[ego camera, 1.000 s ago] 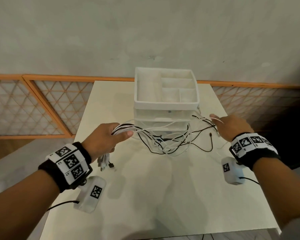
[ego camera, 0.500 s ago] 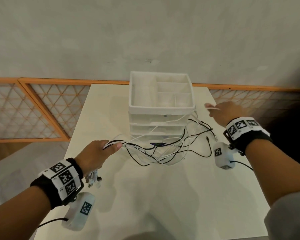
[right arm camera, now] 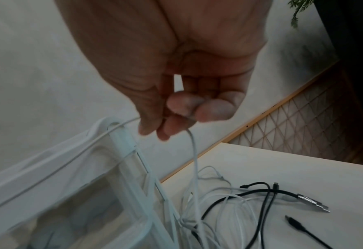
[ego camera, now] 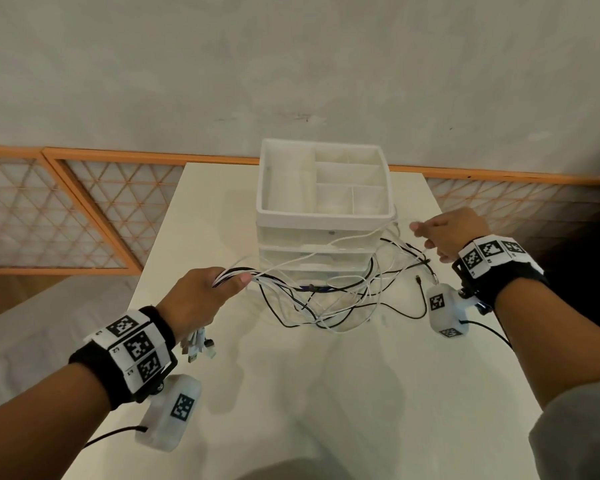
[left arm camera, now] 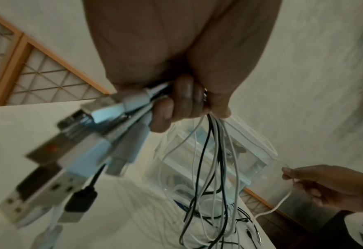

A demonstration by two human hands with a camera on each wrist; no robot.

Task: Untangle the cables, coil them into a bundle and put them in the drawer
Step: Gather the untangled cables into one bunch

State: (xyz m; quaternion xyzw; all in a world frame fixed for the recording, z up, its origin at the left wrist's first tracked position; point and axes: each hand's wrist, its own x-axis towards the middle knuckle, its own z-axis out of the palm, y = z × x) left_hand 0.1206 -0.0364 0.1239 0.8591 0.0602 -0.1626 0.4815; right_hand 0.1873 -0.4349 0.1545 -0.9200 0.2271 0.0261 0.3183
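A tangle of white and black cables (ego camera: 329,299) lies on the table in front of a white drawer unit (ego camera: 323,237). My left hand (ego camera: 201,299) grips a bunch of these cables (left arm camera: 208,151) above the table's left side; their USB plugs (left arm camera: 74,151) hang out below the fist. My right hand (ego camera: 447,233), raised beside the unit's right top corner, pinches one white cable (right arm camera: 194,158) between thumb and fingers. That cable runs past the unit's corner (right arm camera: 121,134) toward the bunch. The drawers look closed.
The unit's top is an open tray with dividers (ego camera: 347,188). Loose black cable ends and a metal plug (right arm camera: 310,202) lie on the table (ego camera: 326,393) to the right. A wall and an orange lattice frame (ego camera: 66,209) stand behind the table.
My right hand has risen and moved away with the white cable, drawing it up along the unit's corner. My left hand has pulled the bunch toward me and to the left.
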